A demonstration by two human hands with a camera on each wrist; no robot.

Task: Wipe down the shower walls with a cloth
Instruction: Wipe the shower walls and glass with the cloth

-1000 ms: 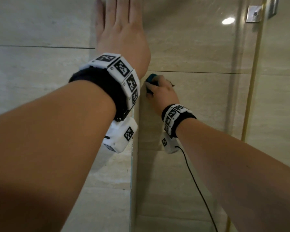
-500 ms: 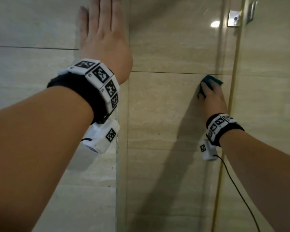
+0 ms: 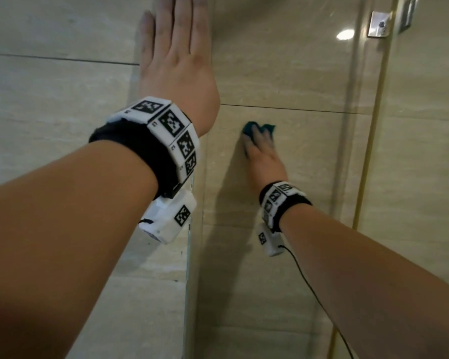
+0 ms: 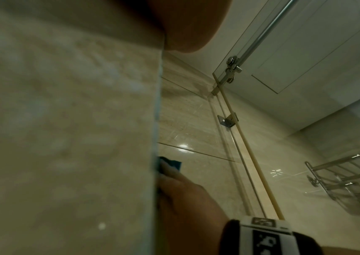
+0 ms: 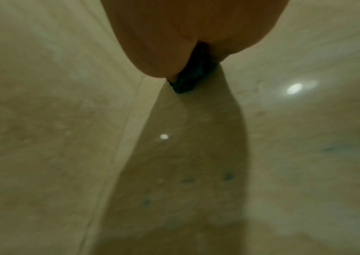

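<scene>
A bunched teal cloth (image 3: pixel 250 127) is held against the beige tiled shower wall (image 3: pixel 296 73) by my right hand (image 3: pixel 262 151), just below a horizontal grout line. The hand is motion-blurred, and cloth shows on both sides of its fingers. The right wrist view has the cloth (image 5: pixel 188 81) tucked under the palm (image 5: pixel 185 34). My left hand (image 3: pixel 176 60) lies flat with straight fingers on the glass panel up left, holding nothing. From the left wrist view the cloth (image 4: pixel 173 163) and right hand (image 4: pixel 185 195) peek out past the panel's edge.
The glass panel's vertical edge (image 3: pixel 189 281) runs down between my arms. A gold strip (image 3: pixel 368 151) and a metal bracket (image 3: pixel 379 23) stand at the right. A chrome rack (image 4: pixel 344 176) hangs on the far wall, and a door rail (image 4: pixel 259 38) runs overhead.
My right hand swept the cloth right, from the glass edge to the gold strip, and has now come back left to mid-tile. The left hand stays flat on the glass.
</scene>
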